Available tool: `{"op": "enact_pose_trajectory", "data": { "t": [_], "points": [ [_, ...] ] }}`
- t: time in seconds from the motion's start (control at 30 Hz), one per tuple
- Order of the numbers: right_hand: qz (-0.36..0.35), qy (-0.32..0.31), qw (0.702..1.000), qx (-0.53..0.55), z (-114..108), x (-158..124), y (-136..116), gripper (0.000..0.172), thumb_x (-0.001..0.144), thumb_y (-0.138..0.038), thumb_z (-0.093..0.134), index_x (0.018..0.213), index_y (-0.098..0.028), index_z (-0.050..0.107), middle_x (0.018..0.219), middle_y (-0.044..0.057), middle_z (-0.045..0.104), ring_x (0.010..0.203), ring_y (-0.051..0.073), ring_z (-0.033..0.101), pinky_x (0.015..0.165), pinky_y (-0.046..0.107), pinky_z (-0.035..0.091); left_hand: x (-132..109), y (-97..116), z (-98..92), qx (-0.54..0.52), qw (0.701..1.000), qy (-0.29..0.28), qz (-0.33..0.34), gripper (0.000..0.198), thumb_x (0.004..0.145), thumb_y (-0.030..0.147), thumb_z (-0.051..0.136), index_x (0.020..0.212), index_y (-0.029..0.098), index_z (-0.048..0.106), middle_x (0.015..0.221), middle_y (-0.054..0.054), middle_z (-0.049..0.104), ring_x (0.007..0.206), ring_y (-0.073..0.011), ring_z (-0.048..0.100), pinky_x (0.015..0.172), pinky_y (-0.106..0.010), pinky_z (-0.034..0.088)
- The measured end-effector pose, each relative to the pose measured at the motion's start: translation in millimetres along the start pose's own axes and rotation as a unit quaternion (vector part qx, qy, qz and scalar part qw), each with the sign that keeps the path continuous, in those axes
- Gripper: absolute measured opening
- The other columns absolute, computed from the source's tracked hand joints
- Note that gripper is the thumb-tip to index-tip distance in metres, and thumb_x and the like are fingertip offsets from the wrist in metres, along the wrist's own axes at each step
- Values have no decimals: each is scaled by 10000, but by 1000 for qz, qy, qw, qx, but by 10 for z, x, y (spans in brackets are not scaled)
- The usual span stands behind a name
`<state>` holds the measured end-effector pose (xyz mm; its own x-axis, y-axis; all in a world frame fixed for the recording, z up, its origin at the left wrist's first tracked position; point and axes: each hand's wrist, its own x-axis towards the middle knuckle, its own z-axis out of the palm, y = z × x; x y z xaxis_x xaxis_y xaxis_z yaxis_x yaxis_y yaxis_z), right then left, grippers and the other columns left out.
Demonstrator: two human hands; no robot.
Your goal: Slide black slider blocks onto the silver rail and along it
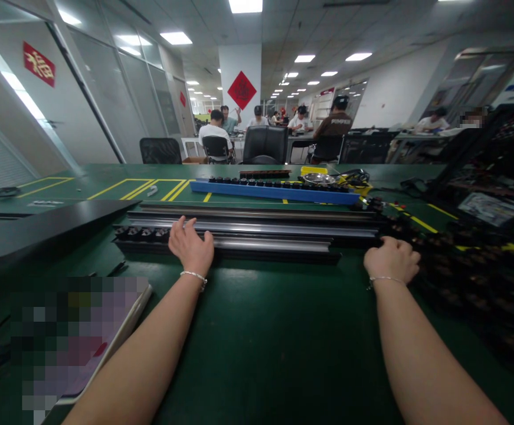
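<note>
Several long dark metal channels (257,243) lie side by side across the green table in front of me. In the left end of the nearest channel sits a row of small black parts (144,232). At the right end of that row, my left hand (191,245) rests over the channel with its thumb and fingers apart. My right hand (393,260) is just past the channels' right ends, beside a dark heap of small black parts (473,283). Its fingers are curled, and whatever they may hold is hidden.
Behind the channels is a blue tray (274,192) lined with black parts, and near it a round metal dish (318,179). A booklet (92,336) lies at the left front, with a dark panel (53,221) beyond it. At right stands a large black frame (491,159).
</note>
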<state>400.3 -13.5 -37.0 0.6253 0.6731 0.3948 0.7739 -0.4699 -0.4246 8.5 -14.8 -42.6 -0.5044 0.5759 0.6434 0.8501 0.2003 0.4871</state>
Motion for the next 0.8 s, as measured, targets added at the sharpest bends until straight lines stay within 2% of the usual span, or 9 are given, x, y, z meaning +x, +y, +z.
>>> {"op": "enact_pose_trajectory", "data": {
  "t": [0.1, 0.17, 0.3, 0.4, 0.6, 0.8],
  "points": [
    [-96, 46, 993, 46, -25, -87, -181, 421, 799, -230, 364, 1134, -152, 607, 1246, 122, 529, 1155, 306, 424, 942, 450, 366, 61, -104, 55, -11, 998, 7, -61, 465, 764, 276, 535, 1216, 180, 484, 1358, -132, 443, 1281, -289, 347, 1050, -471, 274],
    [-179, 42, 981, 66, -21, -174, -314, 409, 816, -239, 351, 1120, -146, 609, 1234, 107, 548, 1154, 266, 439, 978, 408, 338, 83, -140, 79, -12, 997, 4, -73, 461, 760, 276, 532, 1207, 175, 489, 1322, -133, 478, 1256, -293, 375, 1040, -467, 289],
    [-318, -6, 944, 91, 46, -381, -528, 390, 835, -276, 379, 1132, -162, 606, 1256, 87, 551, 1178, 228, 439, 1002, 379, 328, 104, -150, 72, -3, 996, 13, -84, 451, 754, 271, 529, 1190, 159, 500, 1290, -139, 502, 1232, -298, 398, 1024, -457, 306],
    [-384, -62, 917, 91, 110, -483, -602, 381, 840, -293, 404, 1144, -184, 606, 1280, 78, 543, 1187, 220, 441, 1009, 387, 331, 131, -147, 34, 10, 993, 9, -119, 448, 745, 253, 528, 1185, 166, 506, 1268, -139, 519, 1195, -306, 438, 986, -466, 334],
    [-421, -159, 892, 55, 132, -488, -595, 421, 896, -415, 352, 1211, -249, 575, 1307, 42, 537, 1207, 216, 438, 1008, 409, 333, 179, -162, -14, 24, 984, -9, -174, 450, 743, 227, 514, 1189, 169, 528, 1222, -129, 567, 1113, -317, 516, 936, -460, 373],
    [-432, -166, 886, 39, 120, -482, -584, 490, 884, -521, 349, 1248, -261, 549, 1347, 37, 504, 1237, 231, 409, 1001, 420, 333, 190, -165, -27, 23, 984, -19, -178, 422, 761, 200, 488, 1180, 186, 537, 1193, -122, 582, 1100, -313, 527, 932, -467, 379]
  ]
}}
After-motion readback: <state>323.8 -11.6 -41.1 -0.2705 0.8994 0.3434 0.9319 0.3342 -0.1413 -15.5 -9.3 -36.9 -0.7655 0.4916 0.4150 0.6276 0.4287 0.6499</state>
